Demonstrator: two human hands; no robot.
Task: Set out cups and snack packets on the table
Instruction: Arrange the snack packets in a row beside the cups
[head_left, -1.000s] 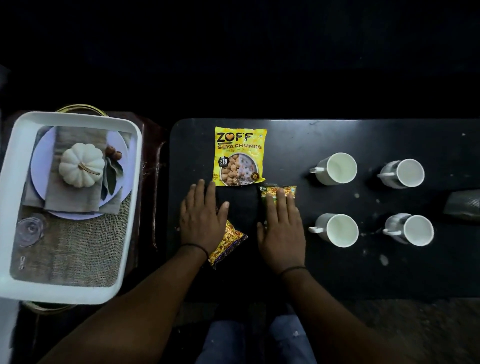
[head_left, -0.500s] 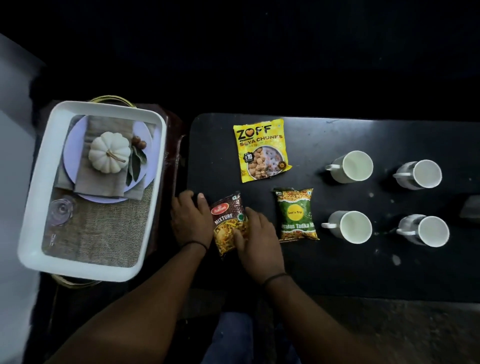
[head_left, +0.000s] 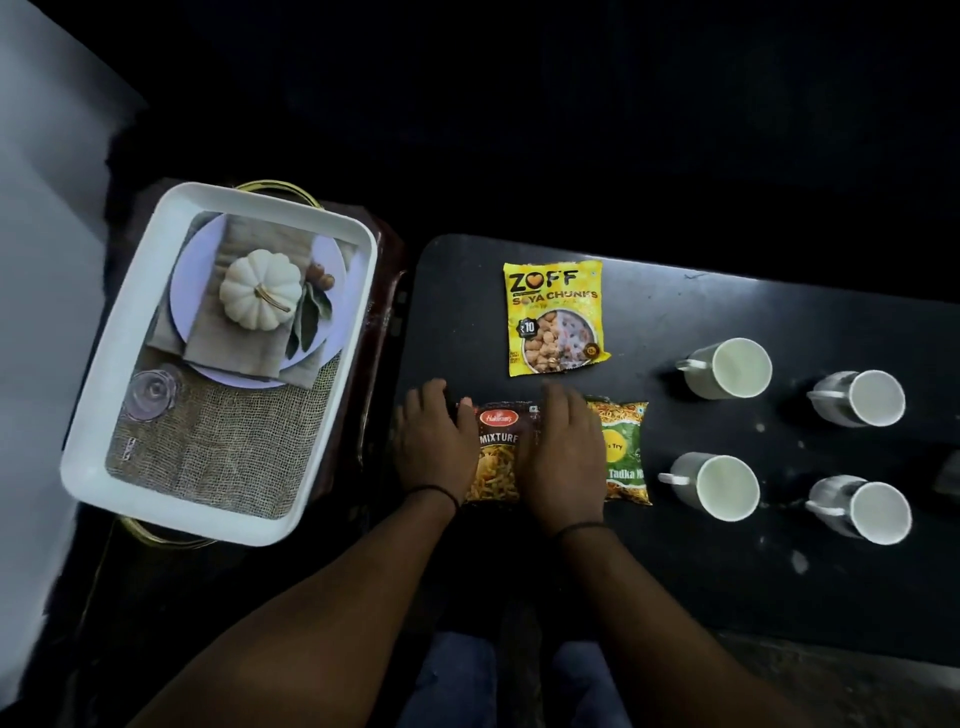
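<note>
A dark Mixture snack packet (head_left: 496, 457) lies flat near the front left of the black table (head_left: 779, 571). My left hand (head_left: 431, 441) presses on its left edge and my right hand (head_left: 563, 457) covers its right edge, fingers flat. The right hand also overlaps the left side of a green Tadka packet (head_left: 626, 452) beside it. A yellow Zoff soya chunks packet (head_left: 553, 317) lies just behind. Several white cups stand to the right in two rows: (head_left: 727, 369), (head_left: 862, 397), (head_left: 717, 486), (head_left: 865, 509).
A white tray (head_left: 98, 457) sits left of the table on a dark stand, with a printed picture of a pumpkin and plate on its base. A dark object (head_left: 948, 478) shows at the right edge.
The Mixture packet has been turned upright and laid flat beside the green packet. My left hand moved onto its left edge and my right hand shifted right. The view swung left.
</note>
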